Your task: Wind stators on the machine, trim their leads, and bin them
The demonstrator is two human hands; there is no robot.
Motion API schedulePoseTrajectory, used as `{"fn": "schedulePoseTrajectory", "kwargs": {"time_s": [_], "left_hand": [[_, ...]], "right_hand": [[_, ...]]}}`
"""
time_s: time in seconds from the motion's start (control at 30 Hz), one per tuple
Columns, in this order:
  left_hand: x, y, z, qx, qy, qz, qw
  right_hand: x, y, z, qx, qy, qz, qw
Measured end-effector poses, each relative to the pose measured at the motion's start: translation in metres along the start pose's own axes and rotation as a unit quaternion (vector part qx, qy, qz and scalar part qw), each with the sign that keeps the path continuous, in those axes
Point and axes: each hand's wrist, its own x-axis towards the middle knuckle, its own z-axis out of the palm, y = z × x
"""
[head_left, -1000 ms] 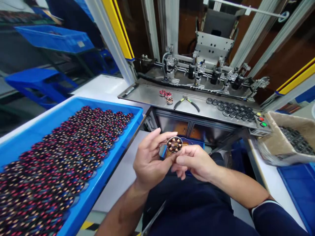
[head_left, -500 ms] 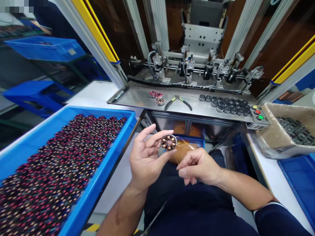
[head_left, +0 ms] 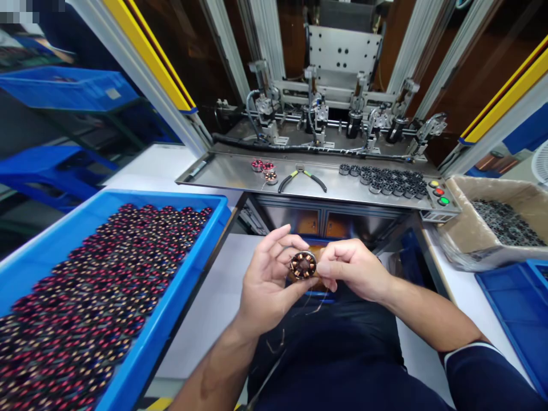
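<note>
A small round motor stator (head_left: 303, 265) with copper windings is pinched between the thumb and fingers of my left hand (head_left: 269, 279), its face turned up towards me. At its right edge my right hand (head_left: 353, 268) is closed, thumb and forefinger pressed together by the rim. Thin copper wire (head_left: 317, 309) trails below these fingertips; the exact pinch point is hidden. Another loose bit of wire (head_left: 276, 342) shows against the dark clothing on my lap.
To the left, a blue tray (head_left: 171, 285) holds many wound stators. Ahead, the metal machine ledge (head_left: 240, 177) bears pliers (head_left: 302, 178), a few wound stators (head_left: 269, 171) and rows of dark cores (head_left: 385, 180). Control buttons (head_left: 439, 193) and a lined box (head_left: 483, 245) stand right.
My right hand has moved up and in from below right to the stator's edge. The stator is slightly lower and farther right in view, and the camera view has shifted a little.
</note>
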Motion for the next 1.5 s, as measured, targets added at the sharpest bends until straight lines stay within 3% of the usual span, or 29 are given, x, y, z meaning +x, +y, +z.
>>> {"fn": "schedulePoseTrajectory", "kwargs": {"time_s": [0.3, 0.5, 0.6, 0.77, 0.83, 0.97, 1.17, 1.27, 1.4, 1.5], "left_hand": [[-0.002, -0.005, -0.005, -0.072, 0.022, -0.097, 0.992], [0.001, 0.0, 0.003, -0.06, 0.036, -0.145, 0.987], [-0.004, -0.001, 0.005, 0.025, 0.054, -0.102, 0.993], [-0.017, -0.007, 0.003, 0.218, 0.073, 0.015, 0.973], [-0.02, -0.008, 0.003, 0.254, 0.061, 0.036, 0.965], [-0.017, -0.003, 0.005, 0.258, 0.058, 0.054, 0.963], [-0.005, 0.006, 0.011, 0.098, 0.06, -0.066, 0.991], [-0.003, 0.002, 0.012, 0.046, 0.053, -0.088, 0.994], [-0.006, -0.003, 0.012, 0.124, 0.054, -0.01, 0.991], [-0.01, -0.004, 0.013, 0.193, 0.025, 0.064, 0.979]], "right_hand": [[-0.011, 0.013, -0.009, -0.09, 0.009, -0.006, 0.996], [-0.014, 0.026, -0.013, -0.142, 0.037, -0.021, 0.989], [-0.016, 0.025, -0.015, -0.177, 0.039, -0.046, 0.982], [-0.018, 0.012, -0.009, -0.268, 0.123, -0.237, 0.926], [-0.017, 0.007, -0.004, -0.275, 0.121, -0.268, 0.916], [-0.016, 0.009, 0.003, -0.243, 0.107, -0.26, 0.928], [-0.016, 0.024, 0.001, -0.205, 0.15, -0.26, 0.931], [-0.017, 0.026, 0.001, -0.211, 0.144, -0.279, 0.926], [-0.016, 0.025, 0.0, -0.193, 0.135, -0.305, 0.923], [-0.015, 0.024, 0.001, -0.17, 0.105, -0.305, 0.931]]}}
